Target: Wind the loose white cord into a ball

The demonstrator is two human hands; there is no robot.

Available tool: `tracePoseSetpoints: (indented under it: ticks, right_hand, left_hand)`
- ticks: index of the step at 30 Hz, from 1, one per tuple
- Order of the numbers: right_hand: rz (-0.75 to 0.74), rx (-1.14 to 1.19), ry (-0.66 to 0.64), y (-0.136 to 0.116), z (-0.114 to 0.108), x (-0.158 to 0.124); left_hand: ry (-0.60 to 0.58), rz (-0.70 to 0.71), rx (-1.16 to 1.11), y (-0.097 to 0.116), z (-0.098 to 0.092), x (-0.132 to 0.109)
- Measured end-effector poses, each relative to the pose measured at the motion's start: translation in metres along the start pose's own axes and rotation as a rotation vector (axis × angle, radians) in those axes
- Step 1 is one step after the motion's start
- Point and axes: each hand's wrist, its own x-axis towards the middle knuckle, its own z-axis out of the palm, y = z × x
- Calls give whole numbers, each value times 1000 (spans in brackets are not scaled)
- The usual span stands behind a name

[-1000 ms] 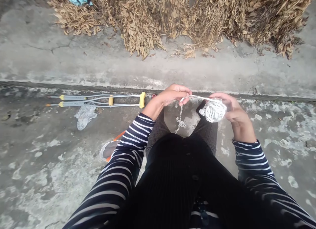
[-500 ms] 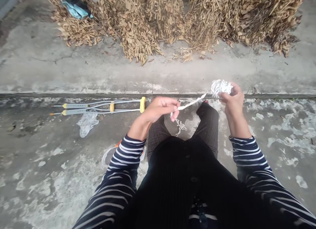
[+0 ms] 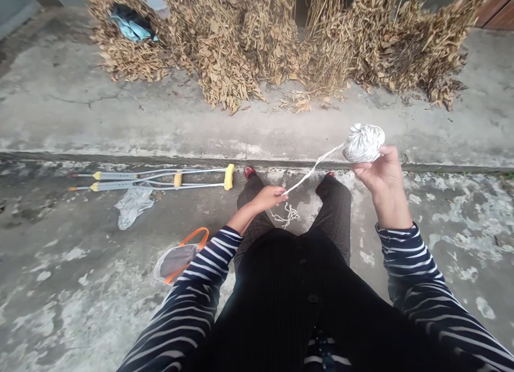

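White cord ball (image 3: 363, 143) (round, tightly wound) fills the right hand (image 3: 381, 171); left hand (image 3: 271, 196) pinches its taut strand (image 3: 311, 173).

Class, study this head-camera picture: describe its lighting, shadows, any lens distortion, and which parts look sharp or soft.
Head view: flat, even daylight with no glare; no hard shadows on the concrete floor; the cord ball in the right hand and the strand pinched by the left hand look sharp; the striped sleeves fan out toward the lower corners, a wide-lens stretch.
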Motion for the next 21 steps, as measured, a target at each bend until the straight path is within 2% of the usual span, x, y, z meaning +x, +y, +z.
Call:
tracePoseSetpoints:
  ticks: [3,6,10,12,15,18,21]
  right_hand:
    - [19,-90,-94,-1,10,-2]
    - [85,-91,-142,2,20,-2]
    - [115,-130,-195,6,27,0]
    - [95,-169,-207,6,28,1]
    - [72,-188,-190,5,28,2]
    - [43,-212,-124,7,32,1]
    - [28,-225,-44,11,40,1]
  left_hand:
    - [18,152,-19,22,14,15]
    - [-18,323,-162,62,28,26]
    - [-12,425,-271,104,43,34]
    - [9,428,-285,111,47,32]
    - [-35,413,-341,109,46,22]
    - [-99,404,-412,105,44,14]
    - [-102,401,-420,106,45,14]
